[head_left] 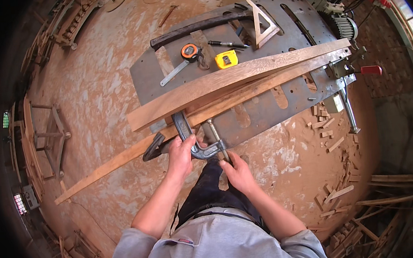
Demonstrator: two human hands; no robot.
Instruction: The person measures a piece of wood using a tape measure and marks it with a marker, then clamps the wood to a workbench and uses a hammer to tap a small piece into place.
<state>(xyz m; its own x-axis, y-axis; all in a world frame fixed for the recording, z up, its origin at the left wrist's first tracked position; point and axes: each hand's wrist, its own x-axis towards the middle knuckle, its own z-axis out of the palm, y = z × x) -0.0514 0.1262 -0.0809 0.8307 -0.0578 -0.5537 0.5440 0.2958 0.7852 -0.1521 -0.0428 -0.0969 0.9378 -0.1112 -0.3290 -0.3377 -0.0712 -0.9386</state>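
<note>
I see the left hand (183,151) closed around the frame of a metal clamp (182,127), while the right hand (239,171) holds its screw (215,134). The clamp crosses a long wooden strip (236,100), at the near edge of the steel table (145,76).

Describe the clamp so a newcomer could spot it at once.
Start at the slotted metal table, near edge. There the left hand holds the C-shaped clamp, the right hand its threaded screw. That screw sets it apart from the dark bent metal piece to its left.
</note>
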